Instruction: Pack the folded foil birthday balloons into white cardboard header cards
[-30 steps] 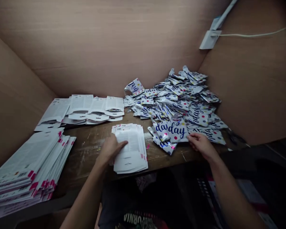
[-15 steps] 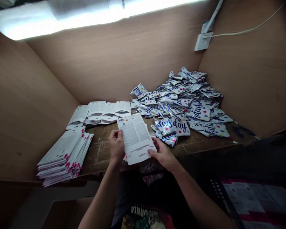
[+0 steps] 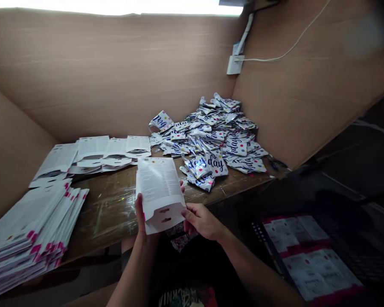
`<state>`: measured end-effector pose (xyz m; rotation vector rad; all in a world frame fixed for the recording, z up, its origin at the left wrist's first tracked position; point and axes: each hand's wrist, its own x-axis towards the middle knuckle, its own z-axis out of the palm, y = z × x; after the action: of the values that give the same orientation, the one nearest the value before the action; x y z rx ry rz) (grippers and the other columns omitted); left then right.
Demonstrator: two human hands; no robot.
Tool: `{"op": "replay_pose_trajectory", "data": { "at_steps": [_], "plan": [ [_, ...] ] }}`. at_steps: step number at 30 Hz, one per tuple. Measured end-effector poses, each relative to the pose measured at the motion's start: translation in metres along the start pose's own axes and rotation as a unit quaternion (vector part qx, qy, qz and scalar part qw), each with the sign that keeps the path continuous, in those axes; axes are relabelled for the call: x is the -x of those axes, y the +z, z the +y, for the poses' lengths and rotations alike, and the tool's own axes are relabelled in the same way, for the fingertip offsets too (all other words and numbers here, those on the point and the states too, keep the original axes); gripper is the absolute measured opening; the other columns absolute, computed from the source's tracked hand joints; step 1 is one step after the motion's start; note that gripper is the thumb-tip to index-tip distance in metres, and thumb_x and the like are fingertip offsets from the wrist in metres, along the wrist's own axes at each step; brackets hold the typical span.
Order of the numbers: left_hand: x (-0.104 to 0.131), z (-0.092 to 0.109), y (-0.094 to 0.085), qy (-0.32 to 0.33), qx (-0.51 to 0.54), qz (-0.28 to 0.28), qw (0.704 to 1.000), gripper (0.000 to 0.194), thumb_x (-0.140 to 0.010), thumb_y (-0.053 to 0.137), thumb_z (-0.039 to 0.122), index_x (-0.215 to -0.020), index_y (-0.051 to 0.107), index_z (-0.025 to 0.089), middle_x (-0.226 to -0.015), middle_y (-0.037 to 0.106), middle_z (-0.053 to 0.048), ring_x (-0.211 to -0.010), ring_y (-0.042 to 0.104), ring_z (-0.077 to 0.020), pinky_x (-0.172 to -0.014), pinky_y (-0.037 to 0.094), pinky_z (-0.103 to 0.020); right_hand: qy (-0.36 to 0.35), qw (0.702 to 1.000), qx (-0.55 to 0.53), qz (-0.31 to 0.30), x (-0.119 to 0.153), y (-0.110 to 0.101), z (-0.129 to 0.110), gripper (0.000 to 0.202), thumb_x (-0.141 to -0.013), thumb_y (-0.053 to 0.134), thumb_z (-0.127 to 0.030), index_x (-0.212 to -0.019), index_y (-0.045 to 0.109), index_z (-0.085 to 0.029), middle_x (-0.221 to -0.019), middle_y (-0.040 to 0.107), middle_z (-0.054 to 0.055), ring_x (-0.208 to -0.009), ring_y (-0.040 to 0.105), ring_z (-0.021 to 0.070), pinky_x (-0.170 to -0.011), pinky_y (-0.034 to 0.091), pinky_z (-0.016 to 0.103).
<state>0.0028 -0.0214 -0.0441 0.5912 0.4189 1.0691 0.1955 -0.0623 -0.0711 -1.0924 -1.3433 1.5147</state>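
A white printed cardboard envelope (image 3: 160, 183) is held in front of me over the table's front edge, its flap end with hang-hole cutouts towards me. My left hand (image 3: 141, 217) is closed around it from the left and underneath, fingertips showing past its right edge. At the lower right corner, beside the flap, my right hand (image 3: 203, 219) pinches the edge between thumb and fingers. Just beyond lie a few folded foil packets (image 3: 205, 166) lettered "day", in front of a larger pile of folded foil packets (image 3: 211, 132) with coloured dots.
Stacked white envelopes with pink edges (image 3: 38, 238) stand at the left. Behind them, several envelopes (image 3: 92, 149) lie in a row with slots parted. Pliers (image 3: 277, 163) rest by the right panel. A dark crate (image 3: 259, 238) of pink-and-white packs sits lower right. Cardboard panels (image 3: 115, 76) enclose the table.
My view has swung to the right. My left hand has shifted from the envelope's left edge to around and under it. The flap end now shows both cutouts, and my right hand stays at that corner.
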Motion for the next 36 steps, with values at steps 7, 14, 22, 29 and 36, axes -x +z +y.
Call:
{"op": "replay_pose_trajectory", "data": {
  "at_steps": [7,14,22,29,36],
  "plan": [
    [-0.014,0.016,-0.01,0.015,0.088,-0.036,0.995,0.101,-0.089,0.044,0.087,-0.167,0.034,0.024,-0.159,0.055,-0.017,-0.152,0.044,-0.0453,-0.123,0.03,-0.074,-0.138,0.802,0.506,0.285,-0.046,-0.145,0.001,0.075,-0.083,0.064,-0.013,-0.157,0.049,-0.016,-0.166,0.044,0.017,-0.156,0.035,0.0372,-0.128,0.03,0.055],
    [-0.037,0.019,0.001,0.035,0.12,-0.015,0.992,0.092,-0.09,0.057,0.075,-0.162,0.042,0.021,-0.152,0.061,-0.021,-0.142,0.054,-0.047,-0.117,0.037,-0.075,-0.205,0.762,0.492,0.368,-0.065,-0.169,-0.018,0.041,-0.097,0.047,-0.013,-0.131,0.071,-0.012,-0.123,0.077,0.02,-0.114,0.073,0.0332,-0.103,0.057,0.048],
    [-0.051,0.017,0.022,0.031,0.139,0.075,0.987,0.081,-0.089,0.058,0.072,-0.143,0.062,0.012,-0.127,0.074,-0.022,-0.123,0.068,-0.0437,-0.105,0.053,-0.068,-0.482,0.788,0.374,0.087,0.007,-0.034,-0.045,0.056,-0.099,0.052,-0.009,-0.153,0.055,-0.02,-0.132,0.075,0.014,-0.124,0.072,0.0289,-0.106,0.061,0.044],
    [-0.046,0.01,0.034,0.084,0.13,0.075,0.985,0.069,-0.09,0.059,0.066,-0.135,0.067,0.014,-0.122,0.076,-0.017,-0.118,0.071,-0.0395,-0.102,0.058,-0.06,-0.394,0.748,0.516,0.136,-0.007,-0.003,-0.036,0.066,-0.094,0.05,0.002,-0.158,0.051,-0.014,-0.136,0.072,0.019,-0.127,0.071,0.0308,-0.107,0.061,0.047],
    [-0.043,0.011,0.016,0.078,0.155,0.141,0.975,0.071,-0.086,0.06,0.07,-0.133,0.068,0.018,-0.115,0.078,-0.014,-0.114,0.073,-0.0391,-0.1,0.058,-0.061,-0.339,0.717,0.607,0.057,-0.013,0.032,-0.033,0.055,-0.094,0.055,-0.001,-0.148,0.061,-0.007,-0.147,0.065,0.021,-0.139,0.061,0.036,-0.118,0.053,0.051]
  ]
}}
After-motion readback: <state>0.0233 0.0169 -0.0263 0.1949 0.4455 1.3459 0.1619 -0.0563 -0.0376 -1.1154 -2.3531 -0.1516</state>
